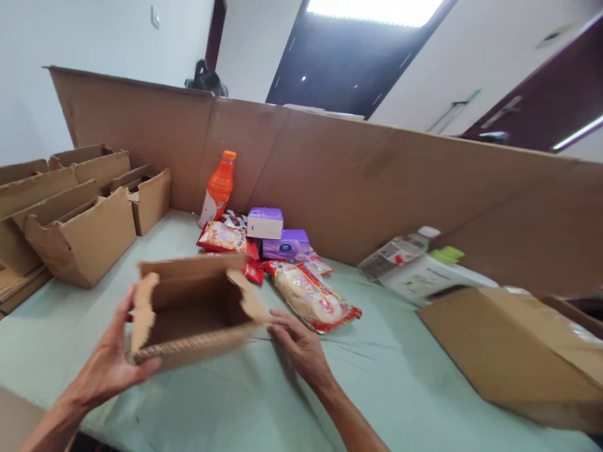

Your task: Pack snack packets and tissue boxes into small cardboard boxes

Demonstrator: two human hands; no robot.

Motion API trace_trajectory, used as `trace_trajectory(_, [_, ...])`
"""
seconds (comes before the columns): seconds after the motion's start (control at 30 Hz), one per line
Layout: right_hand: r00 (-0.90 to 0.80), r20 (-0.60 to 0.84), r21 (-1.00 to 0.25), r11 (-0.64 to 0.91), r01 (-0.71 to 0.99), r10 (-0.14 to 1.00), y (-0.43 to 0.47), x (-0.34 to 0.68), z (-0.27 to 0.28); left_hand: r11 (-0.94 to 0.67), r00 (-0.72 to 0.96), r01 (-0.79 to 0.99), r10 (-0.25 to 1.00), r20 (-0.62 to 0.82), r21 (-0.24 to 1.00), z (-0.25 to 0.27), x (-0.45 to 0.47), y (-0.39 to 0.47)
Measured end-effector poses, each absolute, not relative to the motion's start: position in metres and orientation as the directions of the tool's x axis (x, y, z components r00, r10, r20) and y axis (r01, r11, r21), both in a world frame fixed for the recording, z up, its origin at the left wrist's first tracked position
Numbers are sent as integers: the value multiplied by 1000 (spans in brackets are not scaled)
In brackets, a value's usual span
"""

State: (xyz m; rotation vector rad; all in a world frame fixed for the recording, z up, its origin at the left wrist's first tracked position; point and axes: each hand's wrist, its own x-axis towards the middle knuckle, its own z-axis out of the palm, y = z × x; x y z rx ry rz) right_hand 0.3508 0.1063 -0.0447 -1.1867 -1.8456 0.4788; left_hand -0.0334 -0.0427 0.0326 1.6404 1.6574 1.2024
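A small open-topped cardboard box is held up over the table, its hollow inside facing me. My left hand is closed on the box's left side, thumb along the front edge and fingers behind. My right hand is at the box's right corner, fingers loosely extended; whether the fingertips touch the cardboard I cannot tell. Just beyond that hand lies a clear and red snack bag. Behind the box are red snack packets and two purple tissue packs, one white-sided and one lower.
An orange drink bottle stands by the cardboard wall. Several open cardboard boxes are grouped at left. On the right, a clear bottle and a white green-capped bottle lean near a big cardboard box. Pale green cloth covers the table.
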Motion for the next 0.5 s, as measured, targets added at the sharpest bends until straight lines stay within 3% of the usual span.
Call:
trace_trajectory(0.07, [-138, 445, -728, 447, 520, 885, 102, 346, -52, 2, -456, 552, 838, 300, 834, 32, -46, -46])
trace_trajectory(0.13, [-112, 437, -752, 431, 498, 892, 101, 342, -56, 76, -620, 578, 687, 377, 812, 32, -51, -39])
trace_trajectory(0.2, [-102, 434, -768, 427, 477, 895, 100, 340, -57, 116, -656, 606, 633, 411, 787, 34, -51, -20])
trace_trajectory(0.5, [-199, 433, -749, 474, 462, 879, 85, 338, -52, 257, -679, 632, 638, 363, 731, 53, -41, 152])
